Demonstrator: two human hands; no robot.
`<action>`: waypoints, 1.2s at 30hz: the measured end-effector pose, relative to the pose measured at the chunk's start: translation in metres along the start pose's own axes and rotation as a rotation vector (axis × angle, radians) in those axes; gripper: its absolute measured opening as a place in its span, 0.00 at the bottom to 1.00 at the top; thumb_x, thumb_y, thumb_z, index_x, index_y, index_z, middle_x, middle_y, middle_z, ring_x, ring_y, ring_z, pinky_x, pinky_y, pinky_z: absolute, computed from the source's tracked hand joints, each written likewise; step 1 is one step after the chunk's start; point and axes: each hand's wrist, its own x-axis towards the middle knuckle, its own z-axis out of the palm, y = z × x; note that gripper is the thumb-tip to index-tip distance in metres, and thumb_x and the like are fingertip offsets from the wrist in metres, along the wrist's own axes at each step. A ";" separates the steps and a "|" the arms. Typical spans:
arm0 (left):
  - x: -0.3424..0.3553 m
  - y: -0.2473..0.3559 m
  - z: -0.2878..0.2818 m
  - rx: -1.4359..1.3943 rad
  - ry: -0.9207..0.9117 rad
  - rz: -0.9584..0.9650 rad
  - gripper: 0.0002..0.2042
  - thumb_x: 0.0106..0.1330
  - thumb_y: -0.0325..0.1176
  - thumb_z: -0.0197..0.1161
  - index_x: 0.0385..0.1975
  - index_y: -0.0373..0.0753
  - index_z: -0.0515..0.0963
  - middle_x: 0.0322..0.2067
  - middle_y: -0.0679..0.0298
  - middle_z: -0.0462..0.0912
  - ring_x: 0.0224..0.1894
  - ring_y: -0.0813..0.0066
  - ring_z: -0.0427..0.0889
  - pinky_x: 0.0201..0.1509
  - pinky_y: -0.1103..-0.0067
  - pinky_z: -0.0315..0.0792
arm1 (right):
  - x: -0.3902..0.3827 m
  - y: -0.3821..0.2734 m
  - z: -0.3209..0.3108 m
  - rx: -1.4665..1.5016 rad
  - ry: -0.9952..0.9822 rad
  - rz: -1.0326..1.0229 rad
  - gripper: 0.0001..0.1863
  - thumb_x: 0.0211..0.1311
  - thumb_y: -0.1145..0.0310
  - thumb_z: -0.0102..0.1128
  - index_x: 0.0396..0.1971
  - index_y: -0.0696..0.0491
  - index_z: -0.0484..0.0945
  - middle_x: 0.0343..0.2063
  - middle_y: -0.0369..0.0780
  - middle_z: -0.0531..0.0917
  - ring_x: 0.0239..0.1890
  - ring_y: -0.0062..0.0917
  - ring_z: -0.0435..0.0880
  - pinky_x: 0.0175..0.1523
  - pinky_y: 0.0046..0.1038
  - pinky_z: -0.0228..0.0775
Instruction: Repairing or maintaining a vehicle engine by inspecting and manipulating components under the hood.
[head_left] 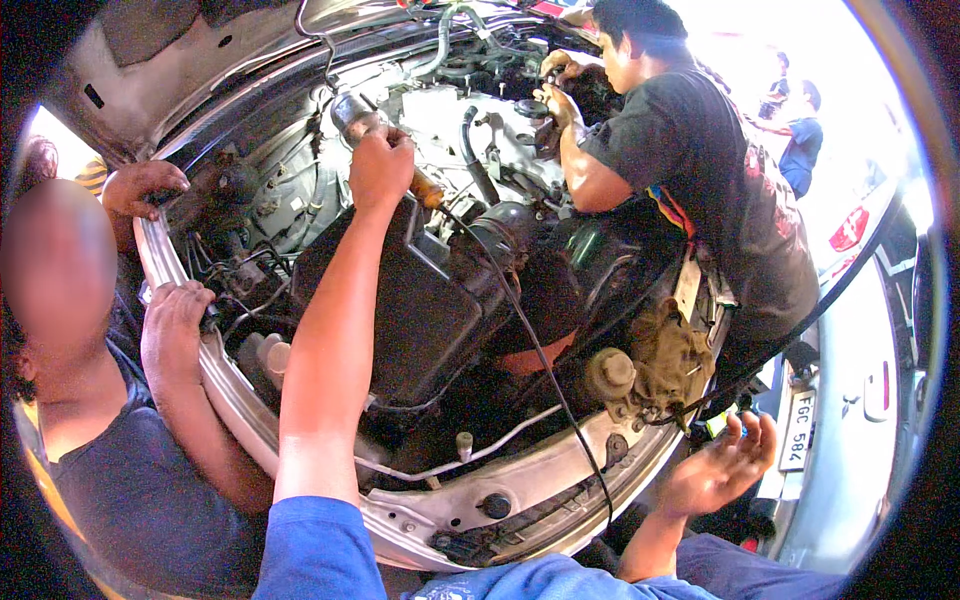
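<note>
My left hand (380, 170) reaches into the engine bay (440, 330) with fingers wrapped round a work lamp (355, 115), which has a metal hood and an orange handle (425, 190); a black cord (515, 310) runs from it down across the bay. My right hand (715, 465) is at the lower right, outside the bay's front edge, palm turned partly up and fingers apart, holding nothing. A large black plastic box (390, 310) lies below my left hand, beside a ribbed intake hose (500, 235).
A person (70, 420) at the left grips the car's edge. A person (690, 180) in a dark shirt leans over the right side, both hands in the bay. Two people (800, 150) stand behind. The raised hood (150, 70) hangs overhead; a silver car (840, 420) stands at the right.
</note>
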 end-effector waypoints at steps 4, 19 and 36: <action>-0.001 -0.001 0.002 -0.005 0.025 0.013 0.13 0.59 0.40 0.57 0.36 0.40 0.83 0.35 0.52 0.86 0.41 0.51 0.84 0.47 0.64 0.75 | -0.033 -0.034 0.064 0.123 -0.462 -0.065 0.31 0.61 0.38 0.56 0.46 0.54 0.72 0.41 0.46 0.75 0.42 0.39 0.77 0.45 0.39 0.74; 0.003 -0.003 0.003 0.037 0.004 0.030 0.14 0.59 0.40 0.57 0.36 0.39 0.83 0.37 0.50 0.85 0.42 0.49 0.83 0.47 0.63 0.74 | -0.109 -0.005 0.181 0.022 -1.521 0.229 0.10 0.65 0.65 0.57 0.34 0.57 0.77 0.30 0.45 0.78 0.37 0.42 0.79 0.41 0.39 0.73; 0.003 -0.004 0.006 -0.007 -0.036 -0.017 0.13 0.62 0.41 0.57 0.36 0.40 0.82 0.36 0.51 0.85 0.41 0.50 0.83 0.45 0.62 0.75 | -0.089 -0.001 0.177 0.092 -1.655 0.161 0.11 0.65 0.61 0.58 0.38 0.54 0.77 0.35 0.44 0.78 0.41 0.42 0.80 0.44 0.39 0.75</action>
